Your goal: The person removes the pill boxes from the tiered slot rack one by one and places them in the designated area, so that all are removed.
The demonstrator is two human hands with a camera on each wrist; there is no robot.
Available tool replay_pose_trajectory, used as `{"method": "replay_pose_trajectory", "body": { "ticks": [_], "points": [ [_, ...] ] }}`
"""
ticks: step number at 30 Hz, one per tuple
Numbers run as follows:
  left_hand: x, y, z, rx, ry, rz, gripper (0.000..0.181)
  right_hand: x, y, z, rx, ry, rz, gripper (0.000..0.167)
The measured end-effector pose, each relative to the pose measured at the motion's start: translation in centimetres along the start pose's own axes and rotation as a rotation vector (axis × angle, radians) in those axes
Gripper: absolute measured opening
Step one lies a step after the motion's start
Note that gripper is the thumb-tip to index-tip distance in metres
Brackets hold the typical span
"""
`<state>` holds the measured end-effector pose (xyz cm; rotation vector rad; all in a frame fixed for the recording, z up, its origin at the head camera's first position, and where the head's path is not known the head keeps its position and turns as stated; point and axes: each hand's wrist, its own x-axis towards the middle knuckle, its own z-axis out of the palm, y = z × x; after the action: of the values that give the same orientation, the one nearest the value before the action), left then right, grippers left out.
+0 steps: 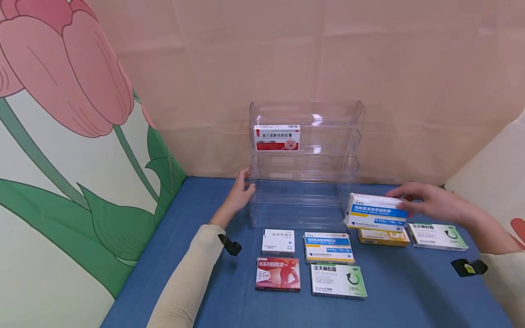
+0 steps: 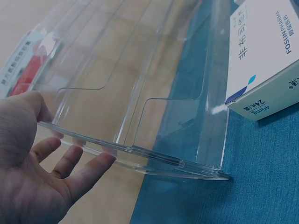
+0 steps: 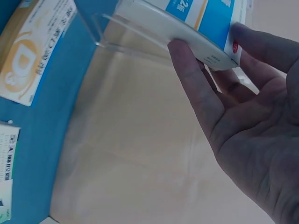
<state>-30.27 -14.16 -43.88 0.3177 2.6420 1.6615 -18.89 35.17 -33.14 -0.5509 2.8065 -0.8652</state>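
A clear plastic tiered rack [image 1: 303,196] stands at the back of the blue table. My left hand [image 1: 239,195] holds its left side edge, thumb at the front and fingers along the outer face, as the left wrist view shows too. My right hand [image 1: 422,200] grips a white-and-blue medicine box [image 1: 375,212] by its right end. That box is tilted and raised off the table, just right of the rack. Partly hidden beneath it in the head view lies an orange-and-white box [image 3: 39,51]. On an upper tier, at the left, sits a red-and-white capsule box [image 1: 277,138].
In front of the rack lie a small white box [image 1: 278,242], a red box [image 1: 278,274], another white-and-blue box [image 1: 329,248] and a green-and-white box [image 1: 338,280]. A second green-and-white box [image 1: 437,236] lies at the right. A beige cloth backdrop [image 1: 221,82] hangs behind.
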Motion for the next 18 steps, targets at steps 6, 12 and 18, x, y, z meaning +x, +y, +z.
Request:
{"method": "replay_pose_trajectory", "body": {
  "ticks": [6,12,18],
  "points": [
    [0.0,-0.1,0.0,-0.004,-0.005,0.0,0.066,-0.7,1.4,0.6,0.009,-0.077,0.05,0.037],
    [-0.1,-0.1,0.0,-0.01,-0.007,0.001,0.065,-1.5,2.7,1.1,0.133,-0.135,0.069,0.04],
    [-0.1,0.1,-0.1,-0.012,-0.011,-0.016,0.066,-2.2,3.8,1.8,0.242,-0.204,0.109,0.045]
  ]
}}
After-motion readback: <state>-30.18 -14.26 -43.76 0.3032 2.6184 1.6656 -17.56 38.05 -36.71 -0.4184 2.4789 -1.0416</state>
